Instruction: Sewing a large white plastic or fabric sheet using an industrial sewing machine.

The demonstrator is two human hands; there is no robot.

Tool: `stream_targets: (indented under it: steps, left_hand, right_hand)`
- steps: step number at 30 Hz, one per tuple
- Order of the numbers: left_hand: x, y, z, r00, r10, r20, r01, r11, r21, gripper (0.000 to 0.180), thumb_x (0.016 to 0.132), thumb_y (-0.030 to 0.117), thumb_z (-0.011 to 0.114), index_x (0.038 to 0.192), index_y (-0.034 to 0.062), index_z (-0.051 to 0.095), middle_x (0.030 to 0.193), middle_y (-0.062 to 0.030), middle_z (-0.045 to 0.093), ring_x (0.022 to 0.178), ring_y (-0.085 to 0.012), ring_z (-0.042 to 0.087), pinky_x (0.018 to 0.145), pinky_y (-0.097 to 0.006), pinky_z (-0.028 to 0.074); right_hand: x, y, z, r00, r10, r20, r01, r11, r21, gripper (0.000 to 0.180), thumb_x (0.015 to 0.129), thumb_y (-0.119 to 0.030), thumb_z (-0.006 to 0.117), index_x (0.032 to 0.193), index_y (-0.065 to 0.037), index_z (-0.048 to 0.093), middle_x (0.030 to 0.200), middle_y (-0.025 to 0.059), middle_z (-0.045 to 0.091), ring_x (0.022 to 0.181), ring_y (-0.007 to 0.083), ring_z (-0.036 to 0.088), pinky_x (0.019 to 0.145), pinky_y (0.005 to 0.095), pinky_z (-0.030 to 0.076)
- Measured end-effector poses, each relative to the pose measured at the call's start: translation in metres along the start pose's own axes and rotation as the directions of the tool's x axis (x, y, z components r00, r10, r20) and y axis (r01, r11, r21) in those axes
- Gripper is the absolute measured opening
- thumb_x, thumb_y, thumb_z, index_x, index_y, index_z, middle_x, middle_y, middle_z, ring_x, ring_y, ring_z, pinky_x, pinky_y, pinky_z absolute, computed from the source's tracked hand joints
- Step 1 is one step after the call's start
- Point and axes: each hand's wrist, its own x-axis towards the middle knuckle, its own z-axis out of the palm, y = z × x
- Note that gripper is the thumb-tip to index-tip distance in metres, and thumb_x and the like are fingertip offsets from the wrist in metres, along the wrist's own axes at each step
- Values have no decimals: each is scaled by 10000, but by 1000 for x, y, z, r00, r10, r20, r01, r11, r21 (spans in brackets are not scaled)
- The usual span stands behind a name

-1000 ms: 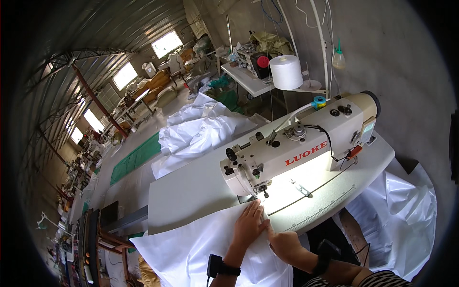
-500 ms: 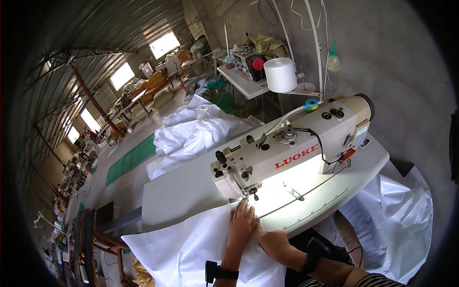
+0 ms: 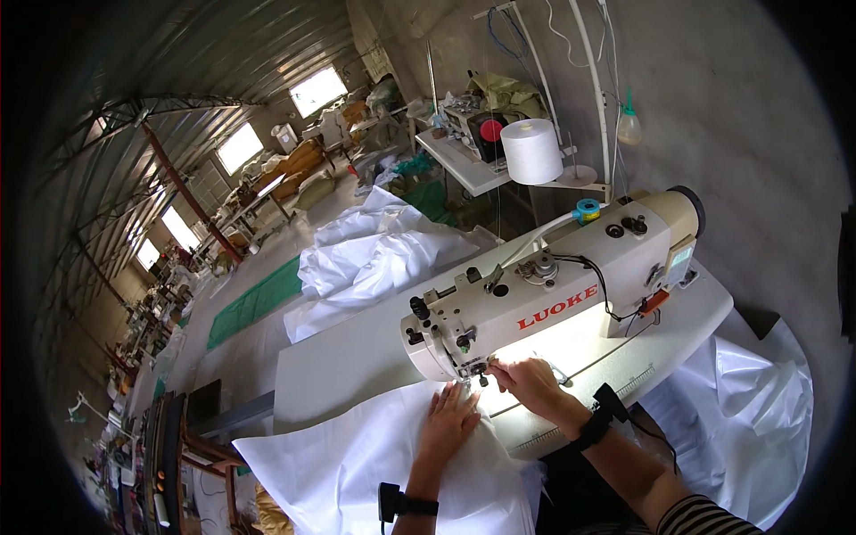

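Left hand (image 3: 448, 424) lies spread on white sheet (image 3: 348, 455) over near edge of worktop (image 3: 339, 374), apparently steadying it; right hand (image 3: 535, 385) curled by sewing machine (image 3: 557, 285) needle end, grip unclear.

Grey wall (image 3: 740, 134), ribbed ceiling (image 3: 205, 45), bright windows (image 3: 318, 91), reddish-brown post (image 3: 189, 190), white-topped side table (image 3: 479, 181)
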Motion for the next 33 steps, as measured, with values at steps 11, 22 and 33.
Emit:
stream_targets:
  steps: [11, 22, 33]
  left_hand:
    - [-15, 12, -13, 998, 66, -1, -66, 992, -107, 406, 938, 301, 591, 1326, 183, 580, 1492, -173, 405, 1424, -315, 325, 1174, -456, 232]
    - [-6, 1, -17, 999, 52, 8, -52, 997, -61, 374, 939, 304, 595, 1298, 198, 613, 1488, -172, 412, 1418, -330, 331, 1173, -455, 235]
    - [-132, 184, -26, 894, -299, -332, 143, 895, -422, 275, 755, 154, 771, 965, 84, 609, 867, -62, 610, 648, -170, 606, 539, -303, 507]
  right_hand:
    - [-10, -12, 1, 999, 0, -41, -1, 1000, -19, 248, 970, -274, 555, 901, -81, 695, 606, 94, 640, 549, 277, 649, 544, 400, 512]
    - [-75, -21, 32, 990, -139, 34, 141, 987, -75, 180, 918, -238, 596, 938, -88, 694, 813, 111, 690, 721, 285, 682, 649, 379, 540]
    - [-180, -11, -37, 984, 84, 158, -109, 982, 157, 219, 886, -292, 676, 923, -77, 691, 786, 68, 656, 682, 267, 654, 637, 349, 527]
